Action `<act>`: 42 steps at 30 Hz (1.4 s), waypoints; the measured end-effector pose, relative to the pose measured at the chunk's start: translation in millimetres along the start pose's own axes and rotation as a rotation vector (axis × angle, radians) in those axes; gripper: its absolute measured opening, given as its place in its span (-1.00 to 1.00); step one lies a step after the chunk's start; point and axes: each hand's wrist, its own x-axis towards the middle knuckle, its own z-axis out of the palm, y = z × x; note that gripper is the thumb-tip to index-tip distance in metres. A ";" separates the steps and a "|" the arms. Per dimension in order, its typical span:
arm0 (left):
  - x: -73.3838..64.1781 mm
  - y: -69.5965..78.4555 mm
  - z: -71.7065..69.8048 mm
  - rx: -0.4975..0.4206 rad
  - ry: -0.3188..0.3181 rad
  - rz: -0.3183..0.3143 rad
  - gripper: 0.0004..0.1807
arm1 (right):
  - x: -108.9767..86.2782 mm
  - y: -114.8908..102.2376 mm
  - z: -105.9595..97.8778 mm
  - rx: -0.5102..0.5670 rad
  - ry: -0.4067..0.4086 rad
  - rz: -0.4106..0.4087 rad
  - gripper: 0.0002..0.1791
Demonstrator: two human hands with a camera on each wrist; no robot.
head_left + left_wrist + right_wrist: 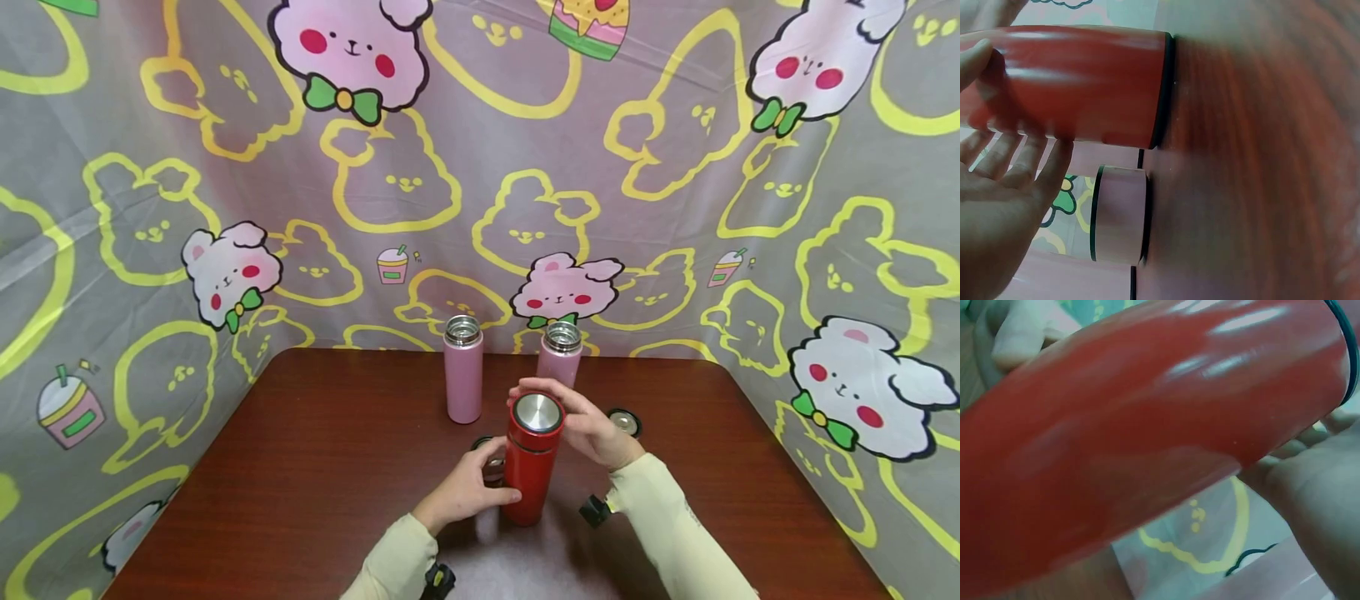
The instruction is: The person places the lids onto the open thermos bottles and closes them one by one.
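A red thermos bottle (529,475) with a steel-topped red cap (537,414) stands upright between the two hands. My left hand (467,490) grips its lower body, thumb on the near side and fingers on the other side. Around the cap, the fingers of my right hand (592,429) curve behind and over to the left side; its thumb is hidden. In the left wrist view, the thermos's black-ringed base (1165,90) is close to the tabletop. A pink lid (1121,214) sits just beyond the left hand, mostly covered by it in the head view.
Two pink bottles, one at left (464,383) and one at right (559,367), stand uncapped toward the back of the brown table (330,450). Another lid (624,422) lies right of the right hand. Patterned cloth (405,217) walls the table's back and sides.
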 end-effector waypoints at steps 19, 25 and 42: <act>-1.1 -0.6 -0.5 0.050 0.001 -0.018 -0.36 | 18.2 7.8 -6.1 0.224 -0.225 -0.048 -0.39; -1.0 1.0 0.6 0.042 0.008 -0.029 -0.31 | 12.4 7.5 -5.4 0.163 -0.186 -0.078 -0.38; -0.1 -2.6 0.8 0.025 0.012 -0.009 -0.33 | -1.3 1.9 1.3 -0.006 -0.013 -0.062 -0.37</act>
